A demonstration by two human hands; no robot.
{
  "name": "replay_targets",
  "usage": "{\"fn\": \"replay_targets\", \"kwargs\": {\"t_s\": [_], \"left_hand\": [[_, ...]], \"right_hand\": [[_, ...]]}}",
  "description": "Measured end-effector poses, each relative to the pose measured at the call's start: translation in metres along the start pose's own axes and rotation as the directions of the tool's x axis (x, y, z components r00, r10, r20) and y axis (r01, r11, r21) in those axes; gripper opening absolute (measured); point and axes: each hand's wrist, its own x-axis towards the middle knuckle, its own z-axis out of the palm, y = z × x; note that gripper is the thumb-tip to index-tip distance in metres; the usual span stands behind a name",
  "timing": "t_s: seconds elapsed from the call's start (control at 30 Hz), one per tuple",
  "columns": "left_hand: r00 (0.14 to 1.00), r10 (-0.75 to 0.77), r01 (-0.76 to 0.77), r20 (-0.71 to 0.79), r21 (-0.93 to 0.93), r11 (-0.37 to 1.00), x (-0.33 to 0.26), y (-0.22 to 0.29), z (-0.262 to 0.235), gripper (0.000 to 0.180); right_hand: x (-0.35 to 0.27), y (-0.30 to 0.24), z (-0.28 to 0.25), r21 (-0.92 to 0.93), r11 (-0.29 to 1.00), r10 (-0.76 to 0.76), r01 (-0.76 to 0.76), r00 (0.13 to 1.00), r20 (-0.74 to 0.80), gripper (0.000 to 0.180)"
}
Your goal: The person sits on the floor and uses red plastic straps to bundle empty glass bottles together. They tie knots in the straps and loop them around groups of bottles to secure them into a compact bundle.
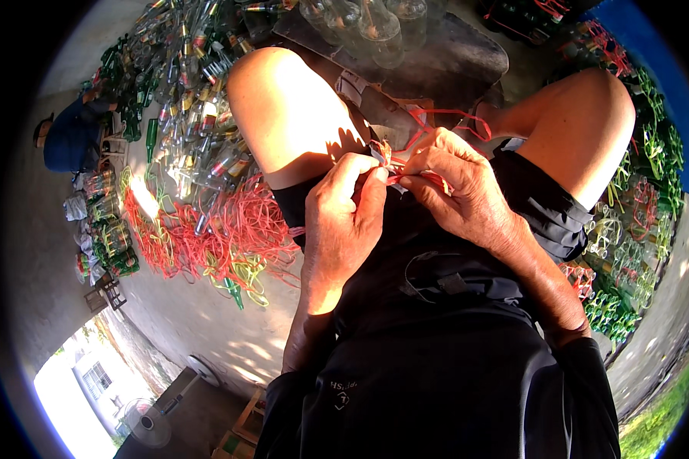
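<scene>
A black shirt (444, 375) lies nearest. Over the lap, two hands, left hand (343, 210) and right hand (463, 191), each pinch red string (393, 181) between thumb and curled fingers. Between them it runs roughly left to right; fingers hide its ends, leaving strands uncountable.

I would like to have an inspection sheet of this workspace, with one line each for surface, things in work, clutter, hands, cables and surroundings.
Surface: grey floor, partly sunlit; the work is held above the lap.
Things in work: red strip, held between the two hands.
Clutter: tangled red and yellow-green strips and a heap of loose bottles, both at left.
Hands: left hand and right hand close together, fingertips pinching the strip.
Cables: nothing seen.
Surroundings: large clear bottles ahead; green bottles at right; another person far left; fan lower left.
</scene>
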Motion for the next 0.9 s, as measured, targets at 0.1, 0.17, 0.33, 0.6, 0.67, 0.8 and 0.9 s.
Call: {"fn": "replay_targets", "kwargs": {"t_s": [0.1,0.17,0.33,0.6,0.67,0.8,0.9], "left_hand": [[0.999,-0.037,0.037,0.005,0.020,0.999,0.000,-0.003,-0.001,0.004],[0.999,-0.044,0.044,-0.001,0.029,0.999,-0.001,-0.003,-0.001,0.006],[0.998,-0.052,0.053,-0.017,0.046,0.998,-0.002,-0.005,0.001,0.005],[1.000,-0.028,0.029,-0.014,0.051,0.998,0.001,-0.003,0.002,0.004],[1.000,0.003,-0.002,-0.021,0.052,0.999,-0.001,-0.007,0.006,0.004],[0.995,0.085,-0.080,-0.061,0.081,0.993,-0.001,-0.015,0.010,0.006],[0.996,0.046,-0.036,-0.076,0.127,0.991,-0.004,-0.010,0.005,0.004]], "right_hand": [[-0.003,0.003,0.000,0.211,0.976,0.058,-0.051,0.998,-0.025,0.006],[-0.005,-0.001,-0.001,0.437,0.879,0.223,-0.191,0.974,-0.023,0.004],[-0.008,0.007,-0.014,0.754,0.567,0.378,-0.333,0.918,0.121,0.010],[-0.005,-0.005,-0.016,0.093,0.972,0.198,-0.214,0.968,0.152,0.026],[-0.006,-0.007,-0.015,-0.065,0.992,0.115,-0.107,0.983,0.144,0.026],[-0.005,-0.006,-0.018,0.058,0.995,0.073,-0.081,0.988,0.137,0.019],[-0.008,-0.008,-0.022,0.430,0.874,0.212,-0.225,0.974,0.080,0.017]]}}
